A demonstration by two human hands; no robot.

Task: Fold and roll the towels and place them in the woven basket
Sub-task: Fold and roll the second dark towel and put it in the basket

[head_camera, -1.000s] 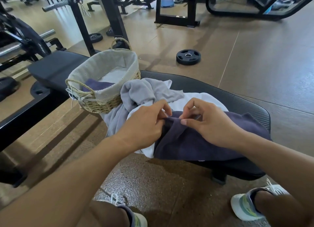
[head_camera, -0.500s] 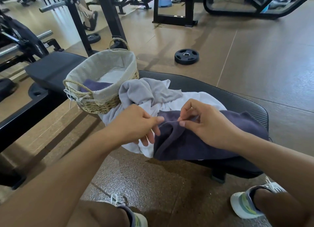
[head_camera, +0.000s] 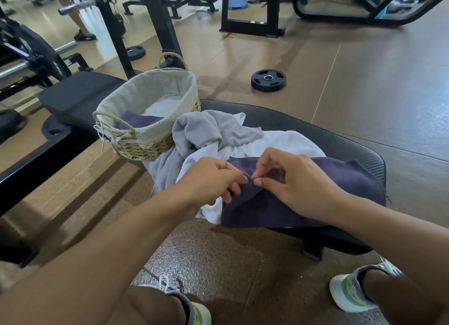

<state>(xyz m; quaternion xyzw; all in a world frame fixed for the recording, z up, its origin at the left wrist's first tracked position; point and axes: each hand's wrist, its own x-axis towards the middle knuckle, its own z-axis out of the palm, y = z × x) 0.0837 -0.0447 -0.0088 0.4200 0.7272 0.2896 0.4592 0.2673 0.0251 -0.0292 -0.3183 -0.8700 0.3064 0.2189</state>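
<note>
— Pinching what, those two?
— Left hand (head_camera: 209, 178) and right hand (head_camera: 295, 182), each grip clamped on one edge of the dark purple terry towel (head_camera: 303, 203) spread on the black padded tabletop (head_camera: 340, 140).
— And beyond?
— White towel (head_camera: 279, 142), grey towel (head_camera: 209, 130), then the lined woven straw basket (head_camera: 143, 147) holding folded towels.

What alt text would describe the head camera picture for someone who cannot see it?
A person's left hand and right hand pinch the edge of a dark purple towel on a black padded bench. It lies over white and grey towels, beside a woven basket already holding towels.
</note>
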